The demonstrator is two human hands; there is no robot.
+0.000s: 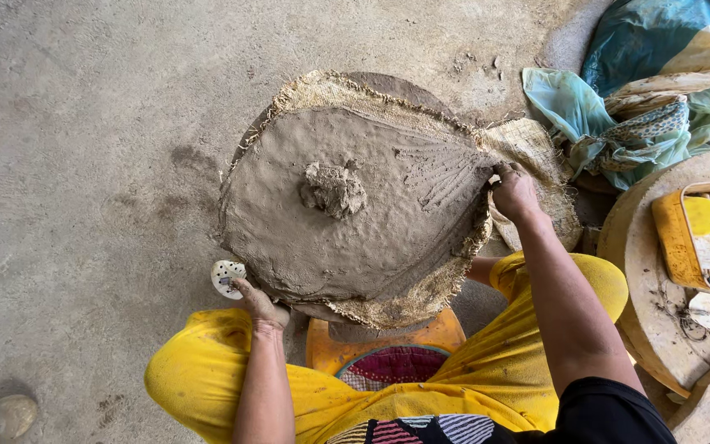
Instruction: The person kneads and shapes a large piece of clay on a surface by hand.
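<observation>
Bare concrete floor [84, 123] surrounds us; our right hand [515, 191] fingers clamp the clay slab [347, 205] edge, left hand [260, 306] steadies its near rim, fingers curled.

A potter's open workshop: a bare concrete floor [84, 123], a wide slab of wet grey clay [347, 205] spread on burlap sacking [527, 148], and a clay-smeared round stand [651, 321] holding a yellow tool tray [675, 247].

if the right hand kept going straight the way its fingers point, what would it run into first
The right hand points left across the clay slab, fingers already at its edge by the burlap sacking. Sliding on, it would likely meet the raised clay lump in the middle first, though its height is hard to judge.
</observation>
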